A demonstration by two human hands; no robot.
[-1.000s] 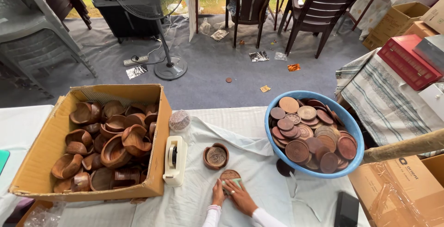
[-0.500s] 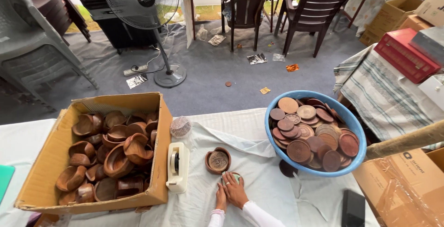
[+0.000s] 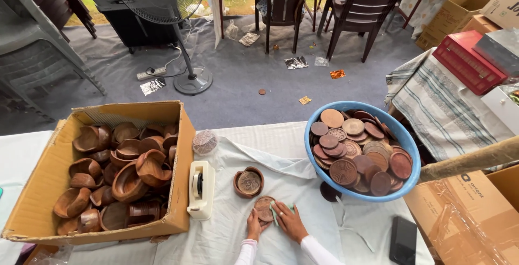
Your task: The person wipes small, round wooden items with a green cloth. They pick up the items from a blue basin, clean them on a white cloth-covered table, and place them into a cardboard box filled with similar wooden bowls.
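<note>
Here, at the far left of the bench (image 3: 324,135), a cardboard box (image 3: 32,200) stands open and is full of brown wooden bowls (image 3: 130,173), heaped loosely. Just beside its right wall sits a white tape dispenser (image 3: 201,189), and behind that a small clear container (image 3: 205,142). Near the middle, a single shallow bowl (image 3: 248,182) rests upright with a patterned disc inside it.

In front of it, the left hand (image 3: 253,225) lies with the fingers pressed on the near edge of a round wooden lid (image 3: 264,209), which lies flat on the white cloth; I think this hand only steadies the lid so it does not slide. The right hand (image 3: 289,220) is half closed around a pale green cloth (image 3: 278,209) and presses it against the right side of the same lid, as for wiping.

Further right, a blue plastic basin (image 3: 403,135) holds many similar lids (image 3: 357,151), stacked flat. A dark phone (image 3: 403,240) lies near the right end.
</note>
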